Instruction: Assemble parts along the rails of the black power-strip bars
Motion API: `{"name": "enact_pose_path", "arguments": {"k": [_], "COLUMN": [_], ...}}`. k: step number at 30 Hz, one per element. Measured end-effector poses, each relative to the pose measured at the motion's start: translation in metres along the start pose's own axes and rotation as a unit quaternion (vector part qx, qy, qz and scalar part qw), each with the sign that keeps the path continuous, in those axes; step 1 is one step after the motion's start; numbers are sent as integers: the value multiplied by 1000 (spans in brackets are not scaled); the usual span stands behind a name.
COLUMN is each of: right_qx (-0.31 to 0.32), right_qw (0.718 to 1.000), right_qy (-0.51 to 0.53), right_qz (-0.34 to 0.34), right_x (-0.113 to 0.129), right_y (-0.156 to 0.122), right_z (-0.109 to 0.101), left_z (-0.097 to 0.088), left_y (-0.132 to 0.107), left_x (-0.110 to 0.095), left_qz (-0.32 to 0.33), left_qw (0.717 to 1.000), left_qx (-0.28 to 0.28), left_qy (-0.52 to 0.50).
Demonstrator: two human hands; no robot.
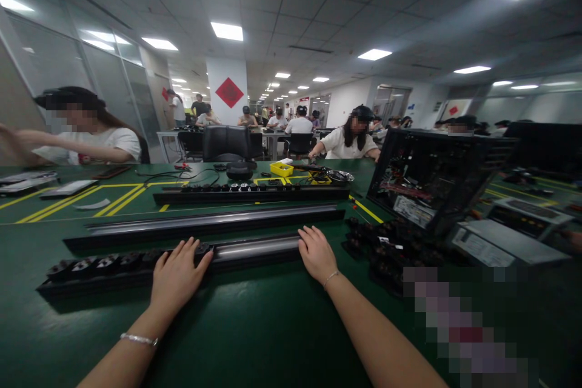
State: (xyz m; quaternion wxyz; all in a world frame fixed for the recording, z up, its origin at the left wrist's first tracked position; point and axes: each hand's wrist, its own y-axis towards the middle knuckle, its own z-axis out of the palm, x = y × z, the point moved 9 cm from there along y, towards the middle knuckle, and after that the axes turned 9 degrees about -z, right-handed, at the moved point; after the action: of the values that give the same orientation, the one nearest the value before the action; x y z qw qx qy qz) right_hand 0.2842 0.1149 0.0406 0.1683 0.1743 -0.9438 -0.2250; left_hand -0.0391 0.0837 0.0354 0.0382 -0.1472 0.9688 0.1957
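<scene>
A long black rail (pixel 259 250) with a shiny grey inner surface lies nearest me on the green table. Several black parts (pixel 107 264), some with pale round centres, sit in a row on its left half. My left hand (pixel 179 276) bends over the rail's middle, its thumb and forefinger around a small black part (pixel 203 248) that is mostly covered. At the rail's right end, my right hand (pixel 317 254) curls its fingers over the edge; the thumb is hidden. Just behind lies a second rail (pixel 218 219) without parts, and beyond it a third rail (pixel 250 195) bearing black parts.
To the right stand an opened computer case (pixel 431 176), a heap of dark parts (pixel 391 248) and a grey metal box (pixel 488 239). A yellow tray (pixel 282 170) and cables (pixel 168 176) lie farther back. Co-workers sit at left and across the table.
</scene>
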Motion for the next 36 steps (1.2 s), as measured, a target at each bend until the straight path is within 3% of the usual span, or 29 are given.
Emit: {"name": "enact_pose_path", "arguments": {"k": [14,23,36], "right_qx": [10,6,6], "right_qw": [1000,1000,1000], "right_qy": [3,6,5], "right_qz": [5,4,5], "right_x": [-2,-1,0], "right_y": [0,0,0], "right_z": [1,1,0], "left_z": [5,-6,2], "left_y": [-3,-6,-5], "left_x": [-7,-12,-13], "left_qz": [57,55,78], "left_qw": [998,998,997], "left_qx": [15,19,18], "left_qy": [16,-5,8]}}
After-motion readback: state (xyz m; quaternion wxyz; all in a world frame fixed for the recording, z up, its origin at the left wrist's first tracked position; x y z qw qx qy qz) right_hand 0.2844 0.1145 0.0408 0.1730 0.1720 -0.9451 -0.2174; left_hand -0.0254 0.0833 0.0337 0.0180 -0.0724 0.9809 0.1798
